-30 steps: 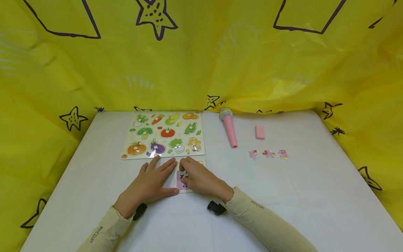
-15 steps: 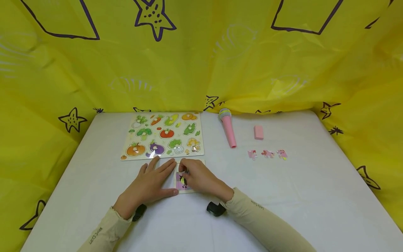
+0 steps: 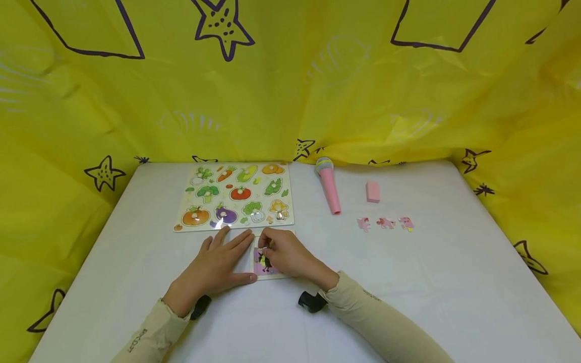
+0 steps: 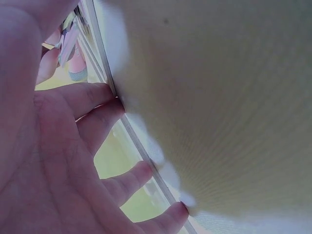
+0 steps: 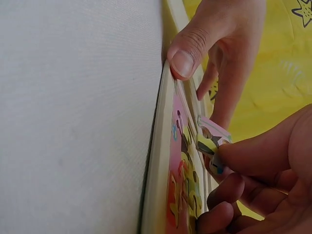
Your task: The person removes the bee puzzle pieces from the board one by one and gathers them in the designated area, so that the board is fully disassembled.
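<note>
My left hand [image 3: 213,264] lies spread beside a small tray puzzle [image 3: 269,277], its straight fingers and thumb touching the puzzle's left side. In the right wrist view the left thumb presses on the cream frame [image 5: 155,165]. My right hand [image 3: 290,254] is over the puzzle and covers its right part. Between thumb and fingers it pinches a jigsaw piece [image 5: 214,139] with a pink edge and yellow and black print, tilted above the board. Several pieces with pink, yellow and black print [image 5: 190,170] lie inside the frame.
Behind the hands lies a vegetable peg puzzle [image 3: 236,194]. A pink toy microphone [image 3: 330,189], a pink block [image 3: 372,192] and three loose jigsaw pieces [image 3: 386,223] lie to the right on the white table [image 3: 408,292]. A yellow patterned curtain [image 3: 281,85] encloses the back and sides.
The right hand's thumb and fingers have lifted slightly from the lower part of the small puzzle, uncovering more of its dark and yellow picture. The left hand has stayed in place.
</note>
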A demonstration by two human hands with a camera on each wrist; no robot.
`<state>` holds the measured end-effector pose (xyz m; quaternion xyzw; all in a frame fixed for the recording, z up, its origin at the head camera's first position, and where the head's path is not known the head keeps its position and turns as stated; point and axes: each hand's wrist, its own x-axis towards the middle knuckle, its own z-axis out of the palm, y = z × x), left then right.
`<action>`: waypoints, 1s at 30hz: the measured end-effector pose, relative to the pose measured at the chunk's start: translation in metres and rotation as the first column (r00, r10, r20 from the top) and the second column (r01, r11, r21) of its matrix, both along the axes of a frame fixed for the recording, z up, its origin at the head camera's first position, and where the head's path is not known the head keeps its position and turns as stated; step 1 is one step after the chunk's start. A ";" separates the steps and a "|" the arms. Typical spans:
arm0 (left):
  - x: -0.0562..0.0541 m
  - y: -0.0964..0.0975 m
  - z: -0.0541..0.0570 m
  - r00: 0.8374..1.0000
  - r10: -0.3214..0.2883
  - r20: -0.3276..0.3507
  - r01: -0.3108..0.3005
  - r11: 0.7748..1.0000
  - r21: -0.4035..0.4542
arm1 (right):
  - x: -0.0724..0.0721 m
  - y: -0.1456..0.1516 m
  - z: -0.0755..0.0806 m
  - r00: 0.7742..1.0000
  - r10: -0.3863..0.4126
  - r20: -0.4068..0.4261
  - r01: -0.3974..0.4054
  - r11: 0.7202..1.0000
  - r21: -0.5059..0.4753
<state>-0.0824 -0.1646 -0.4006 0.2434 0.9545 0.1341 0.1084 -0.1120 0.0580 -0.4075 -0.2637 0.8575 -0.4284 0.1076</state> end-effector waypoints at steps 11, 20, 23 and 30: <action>0.000 0.000 -0.003 1.000 -0.006 -0.018 0.006 1.000 -0.004 | 0.000 0.009 -0.001 0.996 -0.029 0.086 0.037 0.995 -0.094; 0.000 0.000 -0.002 1.000 -0.006 -0.017 0.006 1.000 -0.008 | 0.000 0.022 0.003 0.996 -0.038 0.078 0.048 0.990 -0.133; 0.000 0.000 -0.002 1.000 -0.003 -0.019 0.003 1.000 -0.005 | 0.000 0.028 0.004 0.996 -0.040 0.084 0.051 0.990 -0.132; 0.001 0.001 -0.001 1.000 0.000 0.000 0.000 1.000 0.003 | 0.002 0.044 0.005 0.989 -0.073 0.127 0.089 0.989 -0.120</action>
